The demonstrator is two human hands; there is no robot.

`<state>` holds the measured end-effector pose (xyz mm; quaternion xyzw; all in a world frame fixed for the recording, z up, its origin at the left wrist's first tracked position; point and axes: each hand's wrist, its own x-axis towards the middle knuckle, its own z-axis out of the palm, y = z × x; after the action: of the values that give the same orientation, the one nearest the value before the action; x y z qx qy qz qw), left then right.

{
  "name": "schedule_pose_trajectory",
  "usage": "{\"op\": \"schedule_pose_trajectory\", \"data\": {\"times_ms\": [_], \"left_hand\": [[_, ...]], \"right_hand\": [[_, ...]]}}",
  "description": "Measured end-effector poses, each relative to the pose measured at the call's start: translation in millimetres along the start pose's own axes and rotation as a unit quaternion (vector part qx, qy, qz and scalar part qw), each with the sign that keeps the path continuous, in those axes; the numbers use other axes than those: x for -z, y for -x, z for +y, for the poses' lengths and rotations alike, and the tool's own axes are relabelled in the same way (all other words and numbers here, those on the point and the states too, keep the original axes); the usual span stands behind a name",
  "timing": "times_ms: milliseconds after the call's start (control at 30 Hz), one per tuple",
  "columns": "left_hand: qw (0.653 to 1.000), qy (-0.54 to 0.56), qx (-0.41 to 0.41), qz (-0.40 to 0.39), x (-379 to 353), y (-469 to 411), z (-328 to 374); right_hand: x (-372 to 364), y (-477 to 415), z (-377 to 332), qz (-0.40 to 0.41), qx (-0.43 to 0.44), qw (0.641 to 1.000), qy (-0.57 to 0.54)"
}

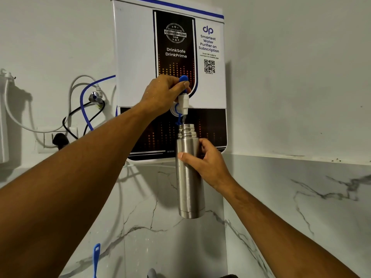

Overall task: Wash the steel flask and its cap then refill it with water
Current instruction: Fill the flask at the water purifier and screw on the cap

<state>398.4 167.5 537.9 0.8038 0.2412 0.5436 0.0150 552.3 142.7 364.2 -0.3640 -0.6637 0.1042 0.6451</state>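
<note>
Steel flask [188,194] in right hand [210,165] under purifier tap [183,103]

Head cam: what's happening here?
A person is refilling the steel flask at a wall-mounted water purifier. The left hand grips the blue tap lever, and the right hand holds the uncapped flask upright just under the white spout. A thin stream of water runs into its mouth. The cap is not in view.
</note>
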Motion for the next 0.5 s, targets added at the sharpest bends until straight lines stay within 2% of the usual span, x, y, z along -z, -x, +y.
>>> {"op": "schedule_pose_trajectory", "data": {"times_ms": [500], "left_hand": [[1.0, -0.003, -0.001, 0.0, 0.3, 0.2, -0.3]], "right_hand": [[-0.2, -0.9, 1.3, 0.001, 0.005, 1.0, 0.005]]}}
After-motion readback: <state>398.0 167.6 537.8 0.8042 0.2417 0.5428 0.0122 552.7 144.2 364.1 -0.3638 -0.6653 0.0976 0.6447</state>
